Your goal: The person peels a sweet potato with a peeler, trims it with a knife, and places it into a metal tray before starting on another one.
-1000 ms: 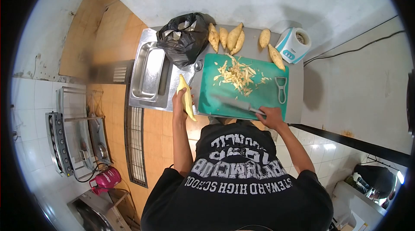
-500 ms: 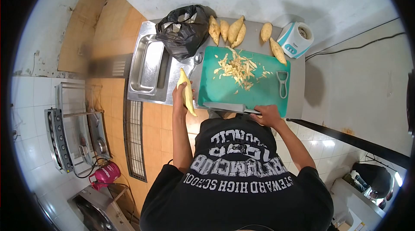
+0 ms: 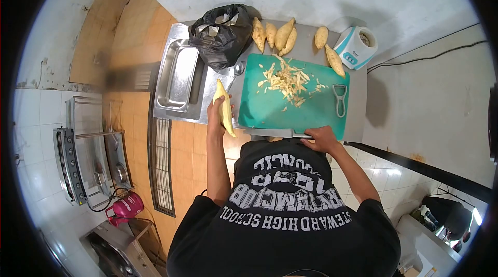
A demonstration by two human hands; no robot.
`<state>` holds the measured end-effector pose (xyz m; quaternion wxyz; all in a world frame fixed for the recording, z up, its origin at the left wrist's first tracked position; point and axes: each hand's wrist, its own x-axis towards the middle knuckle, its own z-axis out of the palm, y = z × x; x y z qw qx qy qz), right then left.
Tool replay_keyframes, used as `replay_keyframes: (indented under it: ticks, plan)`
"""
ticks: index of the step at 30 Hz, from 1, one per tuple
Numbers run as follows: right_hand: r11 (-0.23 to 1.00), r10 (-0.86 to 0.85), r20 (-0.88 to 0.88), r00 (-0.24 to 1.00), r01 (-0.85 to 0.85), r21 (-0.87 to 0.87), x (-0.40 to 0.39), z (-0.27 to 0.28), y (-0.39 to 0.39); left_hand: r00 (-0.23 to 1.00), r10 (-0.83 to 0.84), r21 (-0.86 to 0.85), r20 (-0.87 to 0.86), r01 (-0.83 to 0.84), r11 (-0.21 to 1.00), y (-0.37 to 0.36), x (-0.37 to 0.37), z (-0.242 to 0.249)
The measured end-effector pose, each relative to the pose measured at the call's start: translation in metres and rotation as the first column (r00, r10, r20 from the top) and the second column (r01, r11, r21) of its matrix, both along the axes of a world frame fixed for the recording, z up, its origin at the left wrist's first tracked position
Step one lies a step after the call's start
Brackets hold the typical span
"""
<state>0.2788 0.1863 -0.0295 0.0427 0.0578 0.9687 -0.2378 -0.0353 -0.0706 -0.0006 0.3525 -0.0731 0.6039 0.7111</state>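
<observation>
My left hand (image 3: 215, 113) is closed around a peeled, pale yellow sweet potato (image 3: 224, 106), held lengthwise left of the green cutting board (image 3: 259, 108). My right hand (image 3: 320, 139) grips the handle of a large knife (image 3: 272, 132). Its blade lies along the board's near edge and points left, towards the sweet potato but apart from it. A heap of peelings (image 3: 287, 82) covers the board's far middle. On its right side rests a white peeler (image 3: 340, 100).
Unpeeled sweet potatoes (image 3: 284, 33) line the wall side of the counter. A black plastic bag (image 3: 220, 38) stands beside a steel sink pan (image 3: 176, 77); a spoon (image 3: 238, 69) lies near it. At the back right is a white-and-blue appliance (image 3: 357, 47).
The knife blade has turned slightly and now shows a narrower face. Both hands keep their holds and have barely moved.
</observation>
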Motion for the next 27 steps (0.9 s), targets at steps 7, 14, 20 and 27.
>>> replay_keyframes:
  ticks: [7, 14, 20, 27]
  plan:
    - [0.997, -0.071, -0.056, 0.996, 0.072, 0.019, -0.0032, -0.0045, 0.0033, 1.0, -0.007, -0.007, 0.009, 0.007, 1.0, -0.0018, -0.001, -0.0046]
    - [1.0, -0.029, -0.043, 0.999, 0.03, 0.003, -0.0013, -0.0013, 0.0062, 1.0, -0.017, 0.001, 0.005, 0.017, 1.0, 0.0019, -0.0025, -0.0037]
    - [1.0, 0.003, -0.027, 1.0, -0.003, 0.011, 0.0002, -0.0005, 0.0042, 1.0, -0.02, 0.007, 0.0, 0.02, 1.0, 0.0037, -0.0027, -0.0012]
    - [0.996, -0.087, -0.109, 0.99, 0.088, 0.002, 0.0005, -0.002, -0.0006, 1.0, -0.013, 0.014, 0.003, 0.013, 1.0, 0.0032, 0.0007, -0.0004]
